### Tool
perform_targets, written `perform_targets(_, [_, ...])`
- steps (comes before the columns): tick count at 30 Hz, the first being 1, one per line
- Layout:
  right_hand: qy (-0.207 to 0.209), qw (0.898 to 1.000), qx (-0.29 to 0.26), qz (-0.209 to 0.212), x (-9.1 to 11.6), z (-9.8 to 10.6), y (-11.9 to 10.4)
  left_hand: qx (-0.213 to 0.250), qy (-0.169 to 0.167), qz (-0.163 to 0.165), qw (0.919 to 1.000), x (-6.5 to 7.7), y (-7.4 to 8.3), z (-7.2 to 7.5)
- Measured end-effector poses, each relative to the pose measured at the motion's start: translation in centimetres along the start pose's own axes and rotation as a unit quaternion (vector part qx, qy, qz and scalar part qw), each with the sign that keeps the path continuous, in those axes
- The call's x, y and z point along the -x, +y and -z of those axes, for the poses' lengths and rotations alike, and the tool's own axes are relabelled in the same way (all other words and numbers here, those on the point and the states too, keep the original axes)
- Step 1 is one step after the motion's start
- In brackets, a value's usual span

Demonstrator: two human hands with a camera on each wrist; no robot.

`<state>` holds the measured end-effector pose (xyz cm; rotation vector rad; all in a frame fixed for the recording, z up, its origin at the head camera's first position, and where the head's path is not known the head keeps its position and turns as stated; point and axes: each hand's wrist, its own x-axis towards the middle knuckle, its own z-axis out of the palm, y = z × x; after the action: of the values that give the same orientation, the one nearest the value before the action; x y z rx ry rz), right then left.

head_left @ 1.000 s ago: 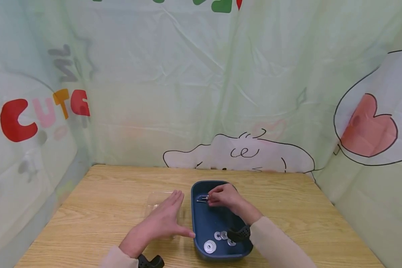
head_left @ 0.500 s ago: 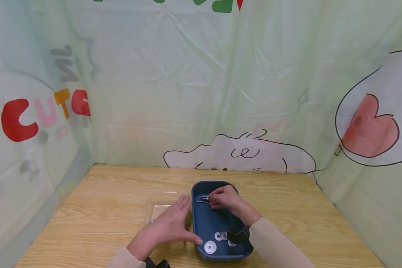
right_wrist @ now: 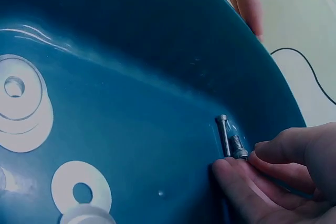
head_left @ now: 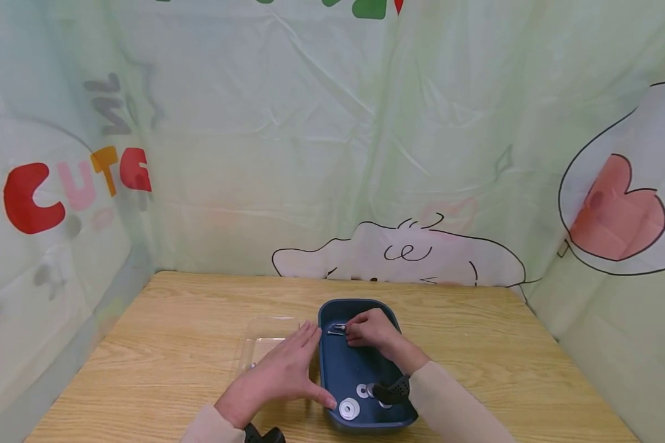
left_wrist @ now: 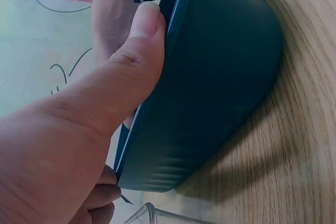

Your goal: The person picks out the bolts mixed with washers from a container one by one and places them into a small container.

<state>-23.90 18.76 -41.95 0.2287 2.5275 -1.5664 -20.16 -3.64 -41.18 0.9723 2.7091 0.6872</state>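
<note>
A dark blue tub (head_left: 343, 366) stands on the table. My left hand (head_left: 288, 366) lies along its left side, fingers extended at the rim and thumb on the edge, as the left wrist view also shows against the tub's wall (left_wrist: 220, 56). Inside the far end, my right hand (head_left: 372, 328) has its thumb and fingers curled at two metal bolts. In the right wrist view the fingertips pinch the head of a short threaded bolt (right_wrist: 239, 146); a longer, thinner bolt (right_wrist: 224, 135) lies right beside it. Several flat washers (head_left: 349, 408) lie at the tub's near end.
A clear plastic box (head_left: 249, 344) stands left of the tub, partly hidden behind my left hand, with a small shiny item (head_left: 252, 365) in it. The wooden table (head_left: 188, 344) reaches back to a printed curtain (head_left: 227, 154).
My left hand has moved right, from over the clear box to the tub's rim. The right hand has stayed at the bolts with only slight shifts.
</note>
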Motion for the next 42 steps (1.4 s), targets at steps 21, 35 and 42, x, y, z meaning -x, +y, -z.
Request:
perform_targets(21, [-0.014, 1.0, -0.001, 0.021, 0.0, -1.7, -1.2, -0.013, -0.014, 0.001, 0.9998, 0.0, 0.0, 0.5])
perform_targets(35, [0.03, 0.997, 0.065, 0.019, -0.4, -0.2, -0.4, -0.012, -0.014, 0.006, 0.9998, 0.1, 0.2, 0.5])
perform_targets(42, [0.012, 0.998, 0.059, 0.03, -0.1, -0.8, -0.8, -0.016, -0.014, 0.004, 0.9998, 0.2, 0.3, 0.5])
